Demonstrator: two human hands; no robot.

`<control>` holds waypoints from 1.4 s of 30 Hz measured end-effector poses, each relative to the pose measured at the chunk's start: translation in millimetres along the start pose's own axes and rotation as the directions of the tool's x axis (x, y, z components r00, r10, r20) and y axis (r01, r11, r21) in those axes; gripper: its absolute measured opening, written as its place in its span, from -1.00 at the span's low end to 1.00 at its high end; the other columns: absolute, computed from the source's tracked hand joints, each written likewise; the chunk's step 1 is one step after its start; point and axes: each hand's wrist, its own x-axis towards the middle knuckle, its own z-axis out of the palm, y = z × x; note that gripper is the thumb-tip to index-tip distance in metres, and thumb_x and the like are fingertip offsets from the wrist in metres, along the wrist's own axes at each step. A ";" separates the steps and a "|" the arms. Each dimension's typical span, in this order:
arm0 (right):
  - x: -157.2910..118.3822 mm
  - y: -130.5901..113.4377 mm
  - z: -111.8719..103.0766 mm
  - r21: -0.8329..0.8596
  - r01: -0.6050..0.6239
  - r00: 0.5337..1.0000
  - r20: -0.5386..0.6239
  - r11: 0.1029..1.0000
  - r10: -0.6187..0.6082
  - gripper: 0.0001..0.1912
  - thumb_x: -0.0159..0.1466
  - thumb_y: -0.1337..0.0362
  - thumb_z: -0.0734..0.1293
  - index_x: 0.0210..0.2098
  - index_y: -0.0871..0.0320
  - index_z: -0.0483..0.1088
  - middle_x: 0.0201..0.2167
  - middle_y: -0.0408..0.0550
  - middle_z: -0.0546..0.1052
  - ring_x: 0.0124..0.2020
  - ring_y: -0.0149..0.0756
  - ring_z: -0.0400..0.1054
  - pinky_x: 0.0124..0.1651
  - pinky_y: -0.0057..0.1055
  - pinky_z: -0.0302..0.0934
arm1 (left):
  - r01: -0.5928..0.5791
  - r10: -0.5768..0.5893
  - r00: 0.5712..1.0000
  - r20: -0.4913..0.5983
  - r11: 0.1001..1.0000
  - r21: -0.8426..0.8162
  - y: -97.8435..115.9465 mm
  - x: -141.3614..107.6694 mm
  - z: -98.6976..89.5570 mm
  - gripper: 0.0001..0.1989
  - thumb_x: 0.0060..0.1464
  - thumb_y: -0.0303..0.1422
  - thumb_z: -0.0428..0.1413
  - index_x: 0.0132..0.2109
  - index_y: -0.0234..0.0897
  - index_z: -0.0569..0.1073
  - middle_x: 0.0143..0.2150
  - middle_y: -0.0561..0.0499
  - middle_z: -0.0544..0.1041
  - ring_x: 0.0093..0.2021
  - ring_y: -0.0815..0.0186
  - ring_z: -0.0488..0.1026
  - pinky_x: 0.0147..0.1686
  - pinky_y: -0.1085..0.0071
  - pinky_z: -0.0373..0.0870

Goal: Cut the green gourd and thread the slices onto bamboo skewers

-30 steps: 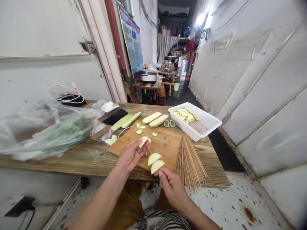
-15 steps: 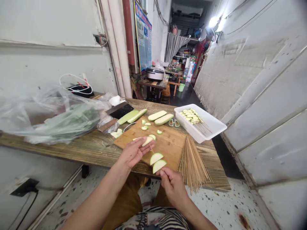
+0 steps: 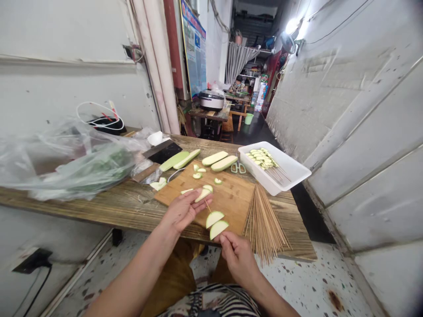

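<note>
My right hand (image 3: 236, 255) is closed around the lower end of a bamboo skewer (image 3: 208, 206) that carries two pale green half-moon zucchini slices (image 3: 218, 230). The skewer's tip points up and left, toward my left hand (image 3: 185, 209). Between the thumb and fingers of that hand is another zucchini slice (image 3: 202, 194), right by the tip; whether the tip has entered it I cannot tell. Below both lies a wooden cutting board (image 3: 231, 193) with several small zucchini pieces (image 3: 197, 175) on it. Halved zucchinis (image 3: 224, 163) rest at its far edge.
A fan of loose bamboo skewers (image 3: 266, 224) lies right of the board. Behind it, a white plastic tub (image 3: 297, 169) holds filled skewers. Scissors (image 3: 238, 167), a cleaver (image 3: 161, 152) and a plastic bag of greens (image 3: 95, 167) are on the table. A person (image 3: 238, 83) sits far back.
The hands, skewer and slices keep almost the same pose. The whole view has shifted slightly, with the table's things a little further left.
</note>
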 end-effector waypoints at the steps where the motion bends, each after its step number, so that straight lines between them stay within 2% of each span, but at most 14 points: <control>1: -0.1 0.4 0.0 0.003 -0.001 1.000 -0.002 1.000 0.001 -0.71 0.33 0.25 0.10 -0.36 0.20 0.39 -0.67 -0.27 0.11 -0.66 -0.47 -0.02 -0.60 -0.55 -0.12 | 0.000 0.000 1.000 0.002 1.000 0.001 -0.1 -0.2 0.2 -0.95 0.03 -0.57 0.06 -0.34 -0.45 0.42 -0.34 -0.20 0.58 -0.31 0.22 0.55 -0.23 0.31 0.51; 31: -0.5 -2.1 -4.1 -0.015 0.015 1.000 0.004 1.000 -0.015 -0.70 0.33 0.26 0.10 -0.35 0.21 0.41 -0.68 -0.28 0.10 -0.65 -0.46 0.00 -0.59 -0.55 -0.11 | -0.030 0.030 1.000 -0.007 0.999 0.036 0.6 -3.4 7.1 -0.91 0.05 -0.58 0.04 -0.37 -0.46 0.44 -0.37 -0.18 0.58 -0.34 0.23 0.55 -0.25 0.33 0.51; 42: 0.5 -3.7 -4.2 -0.016 0.015 1.000 0.002 1.000 -0.015 -0.69 0.33 0.26 0.09 -0.36 0.22 0.40 -0.68 -0.28 0.10 -0.65 -0.47 -0.01 -0.60 -0.56 -0.11 | -0.028 0.028 0.999 -0.016 0.999 0.023 -2.8 -4.4 5.9 -0.95 0.00 -0.58 0.09 -0.39 -0.44 0.44 -0.37 -0.17 0.58 -0.34 0.22 0.55 -0.23 0.28 0.50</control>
